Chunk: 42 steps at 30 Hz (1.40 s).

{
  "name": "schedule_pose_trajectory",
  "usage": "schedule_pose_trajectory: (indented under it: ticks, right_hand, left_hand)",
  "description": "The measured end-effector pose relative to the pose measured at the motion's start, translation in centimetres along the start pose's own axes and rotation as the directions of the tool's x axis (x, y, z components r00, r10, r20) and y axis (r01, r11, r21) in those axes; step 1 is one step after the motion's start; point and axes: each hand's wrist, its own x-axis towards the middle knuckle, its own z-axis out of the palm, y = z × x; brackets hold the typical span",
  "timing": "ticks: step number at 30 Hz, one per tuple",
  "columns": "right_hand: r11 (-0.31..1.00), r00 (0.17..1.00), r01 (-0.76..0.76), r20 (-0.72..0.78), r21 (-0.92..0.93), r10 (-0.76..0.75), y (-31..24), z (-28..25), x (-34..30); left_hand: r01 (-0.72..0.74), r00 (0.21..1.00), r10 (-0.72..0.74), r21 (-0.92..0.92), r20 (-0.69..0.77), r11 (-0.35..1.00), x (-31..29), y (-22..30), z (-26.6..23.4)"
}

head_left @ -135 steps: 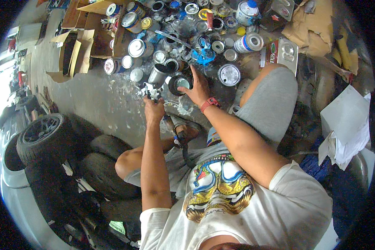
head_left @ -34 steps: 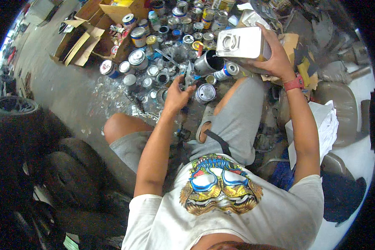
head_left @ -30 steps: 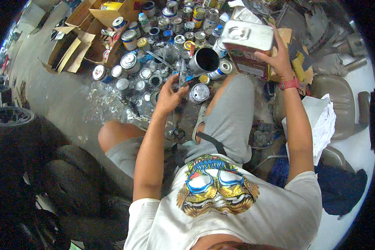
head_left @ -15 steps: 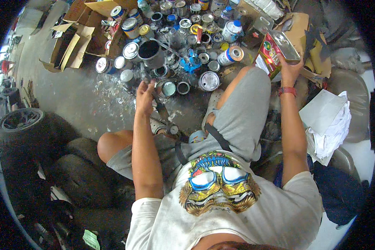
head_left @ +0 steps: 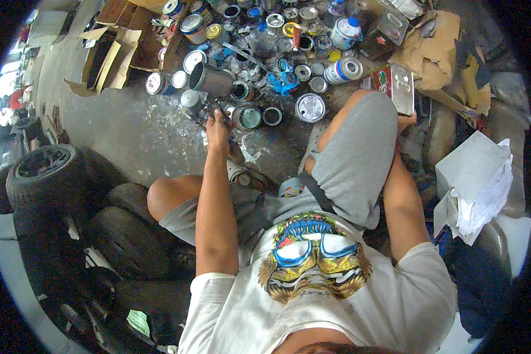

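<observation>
My left hand (head_left: 217, 127) is closed around what looks like a spray gun with a dark open-topped cup (head_left: 211, 79); the cup leans over the paint cans, and much of the gun is hidden by my fingers. To the right, my right hand (head_left: 406, 120) grips the lower end of a rectangular metal tin (head_left: 400, 88) with red and green sides, partly hidden behind my right knee. An open can of pale green paint (head_left: 248, 117) stands just right of my left hand. Beside it are a small dark open can (head_left: 272, 115) and a white-lidded can (head_left: 310, 108).
Many paint cans and bottles crowd the floor ahead, with a blue crumpled rag (head_left: 283, 82) among them. Cardboard boxes (head_left: 115, 62) stand at the far left, torn cardboard (head_left: 430, 53) at the right. A tire (head_left: 47, 171) lies left; white papers (head_left: 475, 183) sit right.
My right hand has lowered the tin toward my right knee. The cup on the spray gun has tipped further over. The whole view has shifted slightly.
</observation>
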Motion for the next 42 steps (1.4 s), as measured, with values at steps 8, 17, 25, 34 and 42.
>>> schedule_pose_trajectory:
  ticks: [8, 17, 25, 34, 42]
  right_hand:
    - [0.892, 0.989, 0.144, 0.046, -0.429, -0.138, -6.9, -4.7, -0.2]
    - [0.985, 0.832, 0.046, 0.539, 0.168, -0.131, -21.3, -3.2, 2.4]
    - [0.854, 0.484, -0.515, 0.799, -0.069, 0.357, -5.1, -13.8, -6.1]
    - [0.578, 0.295, -0.801, 0.736, -0.157, 0.609, -3.5, -16.4, -8.1]
    - [0.698, 0.375, -0.653, 0.676, -0.293, 0.634, -6.5, -16.2, -9.9]
  left_hand:
    - [-0.018, 0.999, 0.024, 0.119, -0.048, 0.993, 1.0, -0.3, 1.7]
    - [-0.018, 0.995, 0.053, 0.377, -0.082, 0.926, 1.0, -1.4, 0.8]
    - [-0.130, 0.975, 0.167, 0.235, -0.146, 0.963, -1.0, -1.1, 0.7]
    - [-0.036, 0.996, 0.037, 0.023, -0.084, 0.999, 1.2, -4.1, -0.1]
    - [-0.067, 0.986, 0.098, 0.214, -0.136, 0.974, 0.2, -3.2, -0.2]
